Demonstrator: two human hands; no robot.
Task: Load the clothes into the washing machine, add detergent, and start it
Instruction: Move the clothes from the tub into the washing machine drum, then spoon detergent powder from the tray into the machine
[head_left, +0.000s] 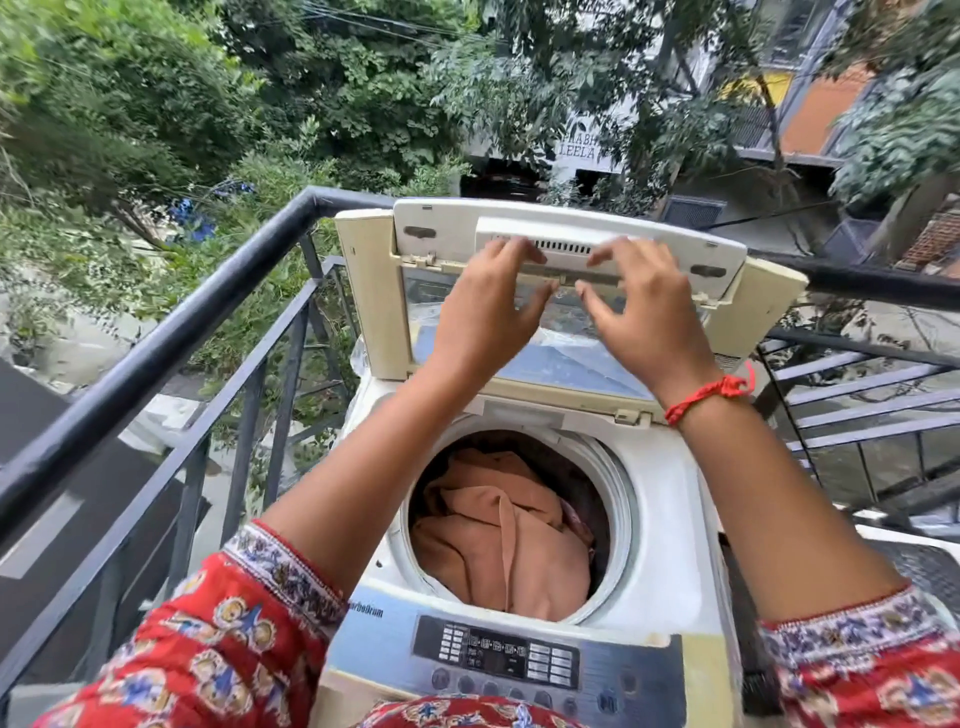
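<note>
Already loaded, the washing machine (670, 525) holds orange clothes (498, 540) in its drum, below both hands; whether detergent is in cannot be told, and starting appears to remain. Left hand (488, 306) and right hand (644, 312), fingers spread, reach the raised, folded lid (571, 244), seemingly touching its edge.

Soft daylight, bowed edges, perhaps blurred fingers

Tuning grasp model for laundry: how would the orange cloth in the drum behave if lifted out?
Likely floppy: the orange cloth lies crumpled in soft folds in the drum. Probably light for its bulk, since the fabric looks thin. A loose strip runs down across it, so it may trail or snag on the rim. Both hands are up at the lid, not on it.
</note>
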